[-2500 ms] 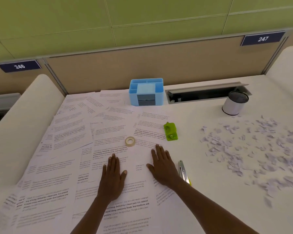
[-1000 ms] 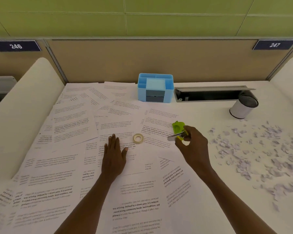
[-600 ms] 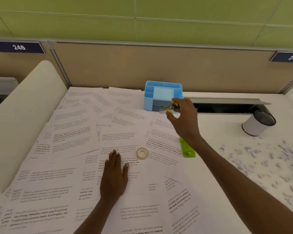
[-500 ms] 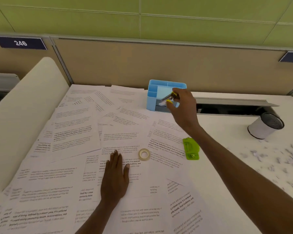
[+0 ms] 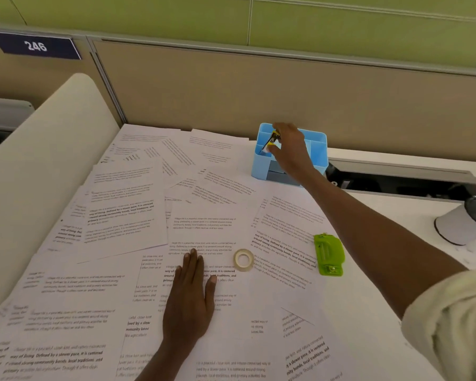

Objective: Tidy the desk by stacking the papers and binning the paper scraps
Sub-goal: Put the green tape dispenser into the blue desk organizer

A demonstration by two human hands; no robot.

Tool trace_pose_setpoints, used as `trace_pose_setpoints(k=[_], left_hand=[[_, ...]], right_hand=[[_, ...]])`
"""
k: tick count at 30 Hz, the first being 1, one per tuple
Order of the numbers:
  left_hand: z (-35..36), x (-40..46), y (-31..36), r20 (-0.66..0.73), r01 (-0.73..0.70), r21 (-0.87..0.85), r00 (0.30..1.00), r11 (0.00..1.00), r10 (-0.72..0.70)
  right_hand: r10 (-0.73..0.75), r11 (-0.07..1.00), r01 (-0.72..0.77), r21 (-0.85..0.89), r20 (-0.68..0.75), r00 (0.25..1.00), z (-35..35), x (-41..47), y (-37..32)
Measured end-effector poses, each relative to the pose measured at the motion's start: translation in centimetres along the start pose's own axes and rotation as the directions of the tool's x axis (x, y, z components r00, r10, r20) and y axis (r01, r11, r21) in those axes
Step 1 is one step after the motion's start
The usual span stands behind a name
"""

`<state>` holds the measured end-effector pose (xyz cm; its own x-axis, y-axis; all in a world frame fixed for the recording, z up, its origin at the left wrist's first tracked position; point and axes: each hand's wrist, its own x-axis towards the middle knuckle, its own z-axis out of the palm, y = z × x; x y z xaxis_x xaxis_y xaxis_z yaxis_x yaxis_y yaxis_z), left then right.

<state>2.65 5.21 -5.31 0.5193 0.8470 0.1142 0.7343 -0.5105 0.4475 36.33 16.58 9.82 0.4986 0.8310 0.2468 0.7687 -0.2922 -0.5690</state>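
Over boxy blue plastic organizer [image 5: 318, 154], right hand [image 5: 291, 152] pinches slim cutter [image 5: 271, 141].

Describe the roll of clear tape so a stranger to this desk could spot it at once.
Start at the spread of overlapping printed paper sheets covering the white desk. The small translucent ring of clear tape lies flat on them, between the flat left hand and the lime-green plastic stapler-like tool. It is the only round, hollow thing on the papers.
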Motion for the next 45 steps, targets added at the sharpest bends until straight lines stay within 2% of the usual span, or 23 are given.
trace_pose_setpoints(k=[5,19,26,33,39,42,45], left_hand=[[-0.1,0.0,0.1,-0.009,0.001,-0.007,1.000,1.000,-0.002],[0.0,0.1,-0.3,0.001,0.011,-0.001,1.000,1.000,-0.011],[0.4,0.3,-0.5,0.004,0.003,0.020,1.000,1.000,-0.004],[0.2,0.0,-0.3,0.010,0.009,0.006,1.000,1.000,-0.009],[0.0,-0.1,-0.2,0.010,0.011,-0.008,1.000,1.000,-0.010],[0.1,-0.1,-0.2,0.006,0.009,-0.009,1.000,1.000,-0.009],[0.1,-0.1,-0.3,0.005,0.010,-0.013,1.000,1.000,-0.010]], right_hand=[[0.030,0.999,-0.026,-0.043,0.082,0.996,1.7,1.3,0.7],[0.037,0.987,-0.008,-0.163,0.177,0.983,2.8,1.5,2.2],[0.006,0.999,-0.006,-0.040,0.010,1.000,0.1,-2.5,2.0],[0.048,0.999,-0.048,-0.023,-0.008,0.999,-2.3,-10.1,3.7],[0.206,0.974,-0.212,-0.083,-0.080,0.975,-3.0,-17.5,5.4],[0.363,0.904,-0.393,-0.166,-0.186,0.913,-3.1,-20.8,6.1],[0.501,0.820,-0.530,-0.214,-0.176,0.847,-3.0,-23.4,7.0]])
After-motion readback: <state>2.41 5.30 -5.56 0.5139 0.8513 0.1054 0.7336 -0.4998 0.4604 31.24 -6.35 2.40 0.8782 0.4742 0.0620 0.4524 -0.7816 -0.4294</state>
